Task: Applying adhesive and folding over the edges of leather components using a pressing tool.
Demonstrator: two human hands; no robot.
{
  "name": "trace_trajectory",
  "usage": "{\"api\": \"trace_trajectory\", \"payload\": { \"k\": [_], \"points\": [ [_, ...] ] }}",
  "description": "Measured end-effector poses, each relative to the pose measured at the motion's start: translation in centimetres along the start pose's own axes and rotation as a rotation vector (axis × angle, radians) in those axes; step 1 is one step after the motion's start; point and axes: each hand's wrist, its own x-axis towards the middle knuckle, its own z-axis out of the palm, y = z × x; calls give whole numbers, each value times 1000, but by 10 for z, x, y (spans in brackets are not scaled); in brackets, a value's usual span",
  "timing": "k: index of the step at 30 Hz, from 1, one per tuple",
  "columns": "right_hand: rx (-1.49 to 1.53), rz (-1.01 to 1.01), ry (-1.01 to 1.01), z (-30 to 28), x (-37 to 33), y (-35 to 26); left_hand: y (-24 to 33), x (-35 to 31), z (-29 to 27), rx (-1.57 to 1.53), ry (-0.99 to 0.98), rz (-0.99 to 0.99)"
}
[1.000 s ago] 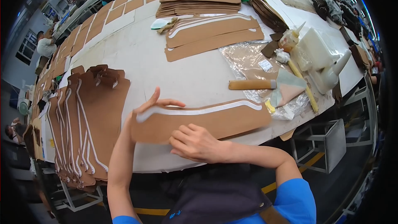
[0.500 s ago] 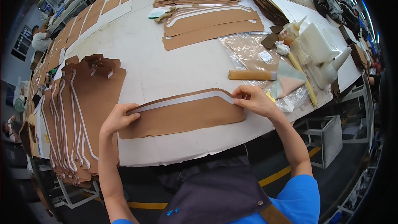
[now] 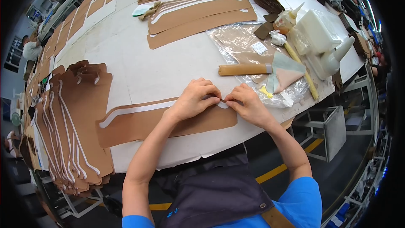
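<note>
Brown panel [image 3: 130,126], one, with white strip [image 3: 137,108]: is lying on the counter [image 3: 135,71], left end overlapping a fanned pile of brown pieces [image 3: 88,101]. Left hand [image 3: 192,99], right hand [image 3: 249,106]: fingers are clamping the panel's upper edge near its right end.

A pale, white-covered surface [image 3: 164,67] fills the middle of the room, its near edge bowed by the lens. Dark grey floor [image 3: 270,154] shows below that edge, crossed by a yellow stripe [image 3: 271,173]. Under the near right corner stands a metal frame with a flat grey panel [image 3: 336,133]; white metal legs [image 3: 80,206] show under the near left. Off the left edge, a pale wall [image 3: 17,82] holds a dark-paned window [image 3: 13,55]. Strip lights [image 3: 371,14] glow beyond the far right corner.
</note>
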Motion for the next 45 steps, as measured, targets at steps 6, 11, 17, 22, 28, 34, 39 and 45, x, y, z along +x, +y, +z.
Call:
{"api": "trace_trajectory", "payload": {
  "k": [6,11,17,22,28,34,39,45],
  "points": [
    [-52,20,17,1,0,0,-5,0,7,6,18,11],
    [-45,27,41,9,-1,3,-11,2,9,29,10,44],
    [-43,-33,106,14,-6,7,-23,9,2,8,-97,101],
    [-172,-253,158,14,-11,18,-25,11,1,-16,-118,125],
    [-626,-731,18,-1,-6,8,-12,8,-5,5,-83,113],
    [-460,-541,36,4,-17,9,26,-39,15,310,267,108],
    [-185,-261,92,17,-7,4,30,-49,36,473,315,106],
    [-319,-347,90,21,-8,2,27,-46,36,440,297,63]
  ]
}}
